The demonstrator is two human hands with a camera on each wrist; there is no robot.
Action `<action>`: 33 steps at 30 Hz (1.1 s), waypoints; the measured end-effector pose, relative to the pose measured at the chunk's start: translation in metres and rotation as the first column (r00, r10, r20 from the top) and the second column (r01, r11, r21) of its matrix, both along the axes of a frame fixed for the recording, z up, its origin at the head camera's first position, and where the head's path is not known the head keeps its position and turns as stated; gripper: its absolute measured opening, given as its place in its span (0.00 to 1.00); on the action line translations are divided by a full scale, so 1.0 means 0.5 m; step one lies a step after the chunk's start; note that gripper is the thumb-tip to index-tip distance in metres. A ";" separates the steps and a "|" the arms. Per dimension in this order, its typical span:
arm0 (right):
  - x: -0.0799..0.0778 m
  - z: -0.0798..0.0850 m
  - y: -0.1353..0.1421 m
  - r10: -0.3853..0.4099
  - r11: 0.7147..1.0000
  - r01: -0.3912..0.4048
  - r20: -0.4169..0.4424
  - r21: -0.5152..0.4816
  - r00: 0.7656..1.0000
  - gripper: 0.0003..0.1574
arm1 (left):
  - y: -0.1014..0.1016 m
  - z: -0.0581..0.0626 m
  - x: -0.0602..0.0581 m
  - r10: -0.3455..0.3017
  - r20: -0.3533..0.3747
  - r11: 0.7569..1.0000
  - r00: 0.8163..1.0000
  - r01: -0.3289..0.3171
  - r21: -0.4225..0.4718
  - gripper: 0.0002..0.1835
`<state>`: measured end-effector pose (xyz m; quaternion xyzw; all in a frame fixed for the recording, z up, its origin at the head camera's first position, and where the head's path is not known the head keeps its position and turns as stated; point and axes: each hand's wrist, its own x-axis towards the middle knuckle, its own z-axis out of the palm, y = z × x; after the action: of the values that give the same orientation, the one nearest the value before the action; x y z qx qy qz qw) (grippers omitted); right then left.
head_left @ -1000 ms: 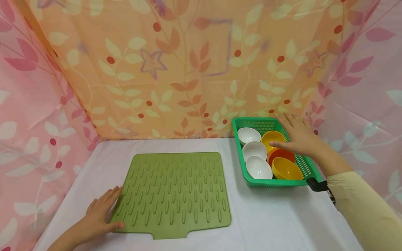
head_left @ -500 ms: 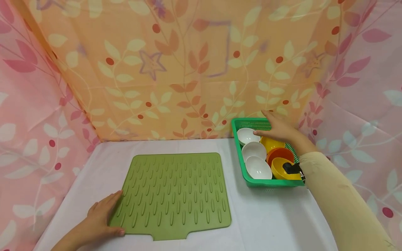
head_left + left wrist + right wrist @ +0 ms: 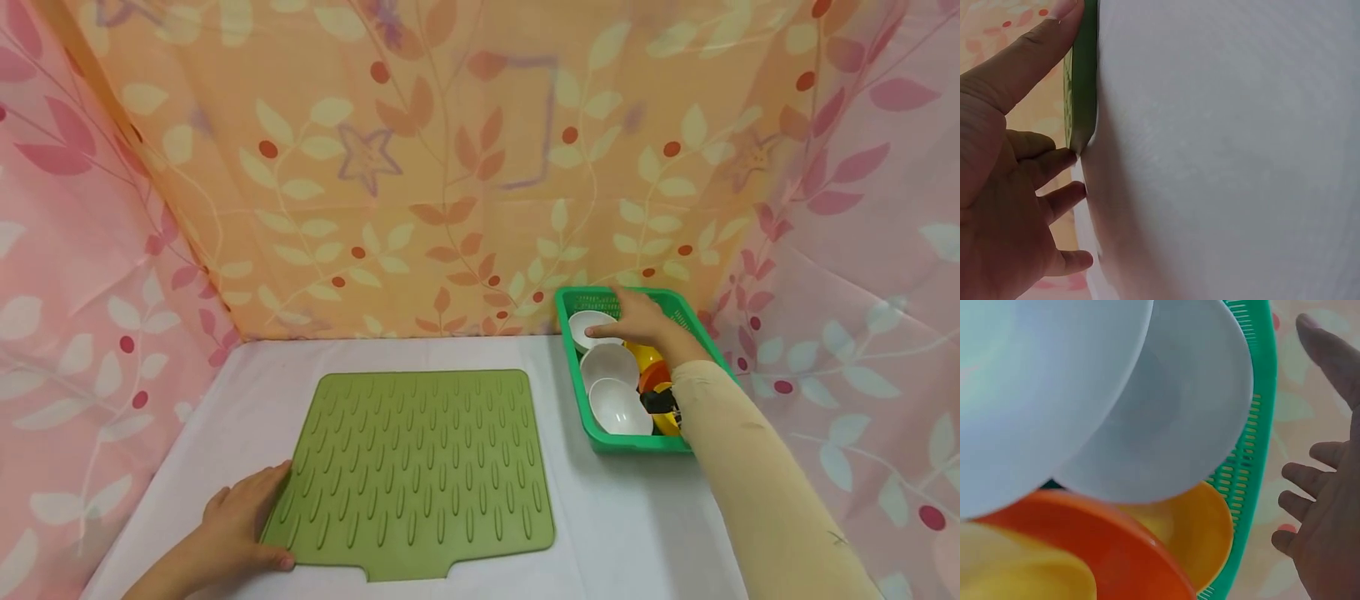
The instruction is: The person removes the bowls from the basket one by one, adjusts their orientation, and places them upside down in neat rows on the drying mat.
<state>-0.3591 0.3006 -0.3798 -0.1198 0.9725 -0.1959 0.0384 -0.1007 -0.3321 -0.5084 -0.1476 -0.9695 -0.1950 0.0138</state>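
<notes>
My left hand (image 3: 236, 525) rests at the near left corner of a green ridged mat (image 3: 408, 467), its fingers loosely extended along the edge. The left wrist view shows the thumb and fingertips beside the mat's edge (image 3: 1085, 81). Over the back of a green basket (image 3: 637, 445), my right hand (image 3: 651, 321) hovers with thumb and fingers apart, holding nothing. Its thumb is nearest the far white bowl (image 3: 588, 327). Two more white bowls (image 3: 621, 408) stand in a row before it. An orange bowl (image 3: 1104, 550) and yellow bowls (image 3: 1204, 531) are partly hidden by my right arm.
A white cloth (image 3: 592, 533) covers the table. Floral curtains close in the back (image 3: 420, 167) and both sides. The basket stands at the back right, apart from the mat.
My right hand has moved left and slightly down over the basket, from the yellow bowls towards the far white bowl. The left hand has stayed at the mat's edge.
</notes>
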 end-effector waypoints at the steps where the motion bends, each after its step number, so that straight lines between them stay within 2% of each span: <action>1: -0.003 -0.005 -0.002 -0.005 1.000 0.005 0.002 0.012 1.000 0.77 | 0.000 0.001 0.001 0.003 -0.003 1.000 1.000 -0.003 -0.002 0.74; 12: -0.022 -0.050 -0.027 -0.068 0.994 0.065 0.032 0.093 0.997 0.72 | 0.009 0.020 0.000 0.039 0.029 0.998 0.999 -0.037 -0.048 0.72; 16: -0.035 -0.066 -0.032 -0.085 0.988 0.080 0.036 0.135 0.996 0.71 | 0.008 0.019 -0.002 0.042 0.027 0.998 0.999 -0.040 -0.047 0.72; 22: -0.045 -0.066 -0.033 -0.128 0.982 0.114 0.083 0.152 0.988 0.66 | 0.006 0.011 -0.002 0.039 0.012 0.999 0.999 -0.039 -0.035 0.73; 28: -0.055 -0.067 -0.028 -0.139 0.972 0.108 0.137 0.209 0.981 0.59 | 0.004 0.006 0.003 0.042 0.014 0.999 0.999 -0.042 -0.027 0.72; 33: -0.061 -0.066 -0.029 -0.142 0.963 0.099 0.158 0.251 0.977 0.61 | 0.002 0.004 0.000 0.045 0.020 0.999 0.999 -0.045 -0.024 0.72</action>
<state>-0.3894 0.2863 -0.4127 -0.0369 0.9875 -0.0879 0.1255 -0.1005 -0.3311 -0.5063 -0.1239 -0.9749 -0.1847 0.0066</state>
